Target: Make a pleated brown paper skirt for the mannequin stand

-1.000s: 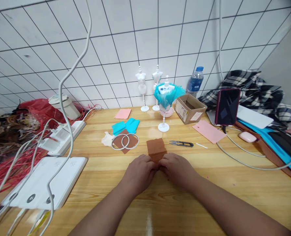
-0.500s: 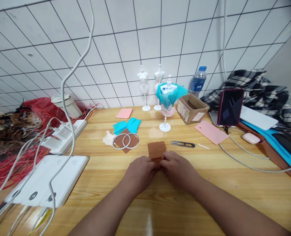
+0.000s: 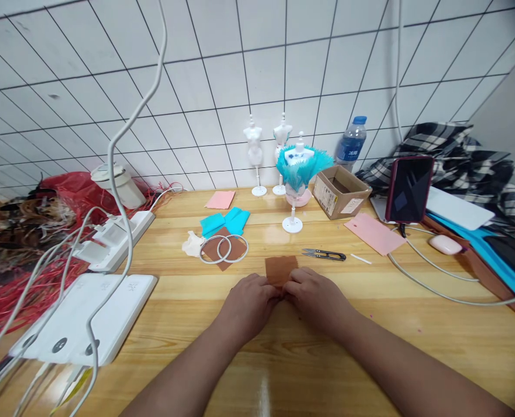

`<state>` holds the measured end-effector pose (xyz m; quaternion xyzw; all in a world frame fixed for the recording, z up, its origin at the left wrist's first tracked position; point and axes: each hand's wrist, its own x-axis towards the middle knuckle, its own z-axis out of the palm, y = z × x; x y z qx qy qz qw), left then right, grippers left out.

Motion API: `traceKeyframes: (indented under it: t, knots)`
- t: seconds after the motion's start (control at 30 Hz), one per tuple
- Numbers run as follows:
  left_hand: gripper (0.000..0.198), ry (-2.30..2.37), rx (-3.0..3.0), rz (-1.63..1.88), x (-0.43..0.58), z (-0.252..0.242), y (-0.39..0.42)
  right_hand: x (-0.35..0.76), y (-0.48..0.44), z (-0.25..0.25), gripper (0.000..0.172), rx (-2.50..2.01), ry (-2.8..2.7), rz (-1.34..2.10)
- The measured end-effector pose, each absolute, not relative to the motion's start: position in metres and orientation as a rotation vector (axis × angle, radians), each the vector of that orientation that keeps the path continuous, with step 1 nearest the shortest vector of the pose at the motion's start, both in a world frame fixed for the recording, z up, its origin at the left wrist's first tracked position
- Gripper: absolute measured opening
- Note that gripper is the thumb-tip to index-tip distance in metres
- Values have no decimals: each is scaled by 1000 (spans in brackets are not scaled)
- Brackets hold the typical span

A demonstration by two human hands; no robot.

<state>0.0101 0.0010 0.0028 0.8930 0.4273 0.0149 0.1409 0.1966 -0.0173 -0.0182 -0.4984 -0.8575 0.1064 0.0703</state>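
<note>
A brown piece of cloth [image 3: 281, 270] lies at the middle of the table, its near edge gathered between my fingers. My left hand [image 3: 251, 301] pinches it from the left. From the right, my right hand [image 3: 311, 295] pinches the same edge, thumbs close together. The fingertips partly cover the gathered part. Just beyond my right hand lie black-handled thread snips [image 3: 324, 255] and a thin white strip [image 3: 360, 259]. Farther left, two pale rings [image 3: 212, 259] overlap on another brown square [image 3: 225, 265], beside turquoise cloth pieces [image 3: 237, 222].
White mini mannequins [image 3: 254, 152] stand at the wall, one dressed in turquoise feathery trim [image 3: 298, 168]. A cardboard box [image 3: 333, 202], water bottle [image 3: 351, 145] and phone [image 3: 410, 188] are at right. Cables cross a white charger block [image 3: 109, 313] on the left.
The far part of the brown cloth has drawn slightly nearer and shifted a little right, showing less beyond my fingers. Both hands stay in nearly the same place.
</note>
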Motion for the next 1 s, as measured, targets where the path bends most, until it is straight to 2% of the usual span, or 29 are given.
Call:
traceKeyframes:
  t: [0.13, 0.4, 0.67, 0.8, 1.0]
  knots:
    - [23, 1235, 2623, 105, 11, 2, 1, 197, -17, -17, 13, -1516, -2603, 307]
    - [21, 1275, 2591, -18, 12, 6, 1, 198, -16, -16, 15, -1516, -2587, 354]
    - [31, 1226, 2668, 55, 13, 3, 2, 199, -14, -17, 14, -1549, -2563, 361]
    - [30, 1254, 2628, -38, 13, 3, 3, 198, -14, -19, 16, -1503, -2595, 314]
    - [26, 1270, 2603, 5, 12, -1, 3, 198, -14, -19, 14, -1531, -2587, 314]
